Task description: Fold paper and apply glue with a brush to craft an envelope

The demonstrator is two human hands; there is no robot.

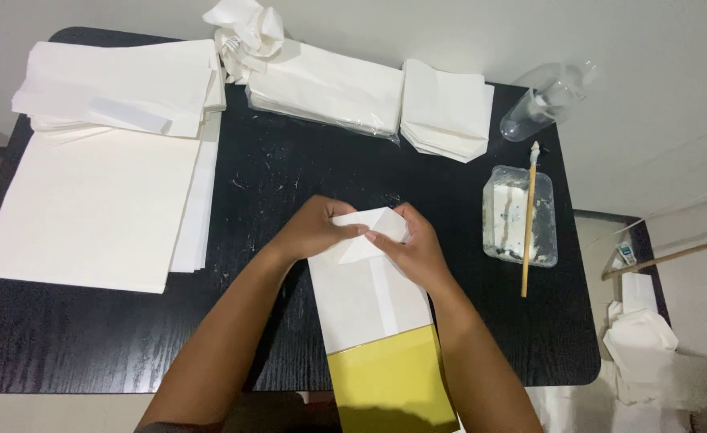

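Both hands, left hand (315, 230) and right hand (414, 244), pinch the folded top flaps of a white paper bag (365, 293) lying mid-desk (89, 345), left of the glue tub (520, 215). The bag looks light, thin and easily creased, best held at its folds. Bare desk lies just beyond it.

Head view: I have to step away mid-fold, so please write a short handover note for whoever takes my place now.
Left hand and right hand both pinch the folded far end of the white paper bag with a yellow lower part, lying flat on the black table.
Done: end flaps creased into a point.
Left: by the look of it, gluing; the wooden brush rests on the clear plastic tub, right of the bag.
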